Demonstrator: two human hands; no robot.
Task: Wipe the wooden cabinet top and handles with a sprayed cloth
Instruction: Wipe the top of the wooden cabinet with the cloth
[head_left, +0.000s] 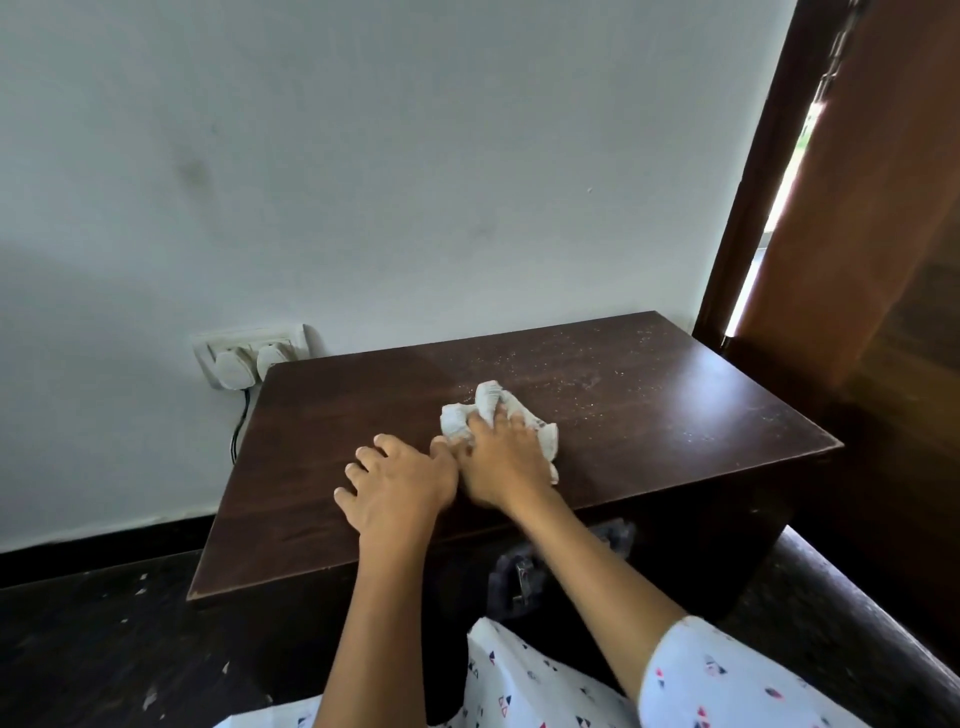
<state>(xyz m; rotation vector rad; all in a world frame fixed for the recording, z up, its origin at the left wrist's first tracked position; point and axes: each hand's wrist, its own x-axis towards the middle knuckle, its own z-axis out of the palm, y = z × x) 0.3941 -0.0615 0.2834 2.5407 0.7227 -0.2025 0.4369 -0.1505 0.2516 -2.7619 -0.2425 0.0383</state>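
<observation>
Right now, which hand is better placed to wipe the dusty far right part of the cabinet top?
The right hand. It already grips the cloth beside the dust specks on the cabinet top. The left hand rests flat, holding nothing.

- Cabinet top: open dark wood surface; the right and far portions carry only pale specks, and a hand could pass there.
- Centre of the top is occupied by the right hand, which presses a crumpled white cloth to the wood.
- Left hand rests flat just beside it, thumb touching the right hand, blocking the near-centre strip.
- Left portion of the top is bare wood.
- Far edge is bounded by the wall.
- Socket plate with two plugs stands at the far-left corner, cable hanging beside the cabinet.
- Right side is closed off by a wooden door and its frame, near the cabinet's corner.
</observation>
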